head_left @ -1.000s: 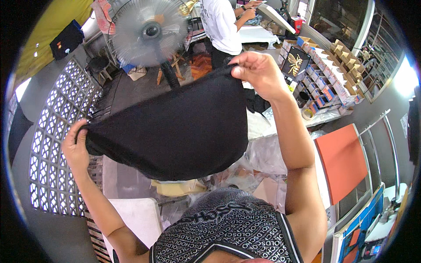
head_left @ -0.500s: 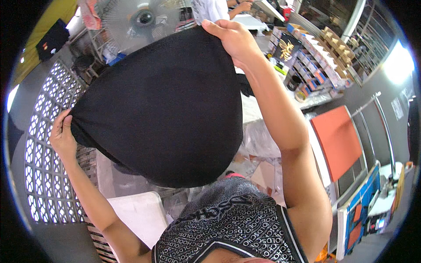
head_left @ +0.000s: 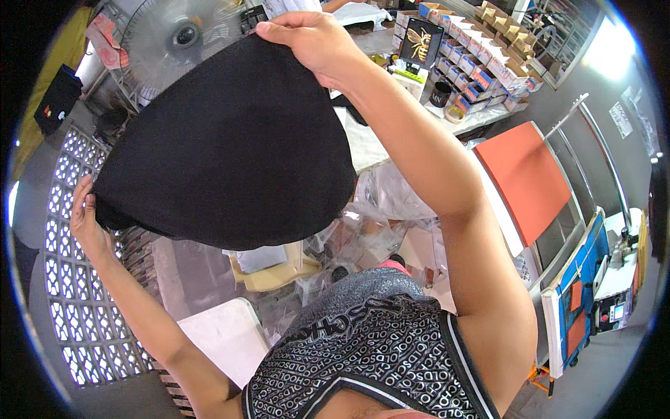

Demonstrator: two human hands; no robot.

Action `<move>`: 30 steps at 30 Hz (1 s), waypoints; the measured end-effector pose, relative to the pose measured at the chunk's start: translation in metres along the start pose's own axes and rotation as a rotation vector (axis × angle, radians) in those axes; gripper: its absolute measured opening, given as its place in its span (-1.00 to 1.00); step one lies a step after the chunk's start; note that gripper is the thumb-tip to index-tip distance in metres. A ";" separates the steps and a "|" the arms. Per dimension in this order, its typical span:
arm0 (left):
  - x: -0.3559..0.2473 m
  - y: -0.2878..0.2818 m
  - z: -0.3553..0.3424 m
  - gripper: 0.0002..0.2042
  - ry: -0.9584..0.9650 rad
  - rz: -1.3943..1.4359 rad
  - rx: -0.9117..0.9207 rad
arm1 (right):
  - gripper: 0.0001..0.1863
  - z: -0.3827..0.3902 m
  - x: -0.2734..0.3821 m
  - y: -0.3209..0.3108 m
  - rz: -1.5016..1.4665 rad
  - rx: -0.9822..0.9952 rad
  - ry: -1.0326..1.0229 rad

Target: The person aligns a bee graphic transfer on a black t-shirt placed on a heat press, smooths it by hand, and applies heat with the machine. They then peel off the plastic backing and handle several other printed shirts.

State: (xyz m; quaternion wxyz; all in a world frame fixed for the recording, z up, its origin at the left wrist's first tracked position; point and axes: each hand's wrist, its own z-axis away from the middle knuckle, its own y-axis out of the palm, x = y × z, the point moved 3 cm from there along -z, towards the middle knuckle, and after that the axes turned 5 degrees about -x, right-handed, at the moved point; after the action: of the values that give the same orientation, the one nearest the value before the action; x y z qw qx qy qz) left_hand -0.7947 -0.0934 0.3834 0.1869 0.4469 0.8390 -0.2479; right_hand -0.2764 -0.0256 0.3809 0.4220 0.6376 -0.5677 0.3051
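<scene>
A large piece of black fabric [head_left: 230,146], perhaps a garment, is stretched out in the air between my two hands. My left hand [head_left: 89,222] pinches its left corner at about the height of the lattice screen. Higher up, my right hand [head_left: 314,47] grips the upper right corner between thumb and fingers. The cloth sags in a curve along its lower edge and looks plain on this side; its far side is hidden.
Behind the cloth stands a large fan [head_left: 185,36]. Small cardboard boxes [head_left: 481,66], a black mug [head_left: 440,94] and a tape roll [head_left: 455,114] sit on the back table. An orange flat panel [head_left: 525,178] is at right. Below are clear plastic wrapping [head_left: 359,234] and a beige tray-like piece [head_left: 283,274].
The view has shifted. Both hands and the fabric appear further left, and the fabric's lower edge is higher, uncovering the beige piece below. Both hands keep their hold.
</scene>
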 end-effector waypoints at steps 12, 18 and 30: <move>-0.065 0.031 -0.018 -0.76 -0.244 -0.002 0.026 | -0.78 0.019 0.054 -0.091 -0.250 0.485 -0.204; -0.093 0.029 -0.013 -0.77 -0.239 -0.023 0.163 | -0.74 0.006 0.052 -0.136 0.044 0.330 0.022; -0.097 0.037 -0.031 -0.75 -0.153 -0.257 0.181 | -0.79 -0.039 0.033 -0.130 -0.170 0.218 0.076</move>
State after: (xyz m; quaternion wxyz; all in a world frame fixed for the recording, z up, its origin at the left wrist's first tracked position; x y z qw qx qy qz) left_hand -0.7147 -0.1210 0.4514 0.1758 0.3309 0.8468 -0.3775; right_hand -0.1396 -0.0063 0.4021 0.3958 0.7133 -0.4588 0.3522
